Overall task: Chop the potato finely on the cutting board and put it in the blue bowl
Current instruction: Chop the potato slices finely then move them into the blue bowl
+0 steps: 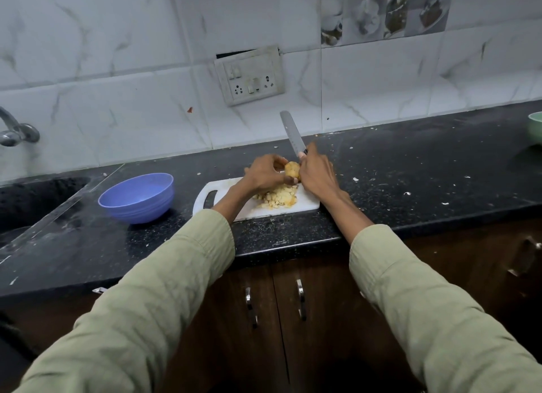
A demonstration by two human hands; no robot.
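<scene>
Sleeves (164, 290) fill the lower frame; at centre, on the worktop (410, 187), my board (223, 192) carries diced potato (278, 199). Left hand (264, 174) pinches the last potato chunk (292, 170); right hand (316, 172) grips the knife (291, 133), tip raised. Chopping unfinished, I judge; next, slice it. Bowl (136, 197) waits left, contents unclear.

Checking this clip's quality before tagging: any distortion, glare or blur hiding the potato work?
Head view: wide-angle bending curves the counter edge; light is dim and flat, no glare; slightly soft, yet the knife, potato piece, chopped pile and blue bowl stay legible.
</scene>
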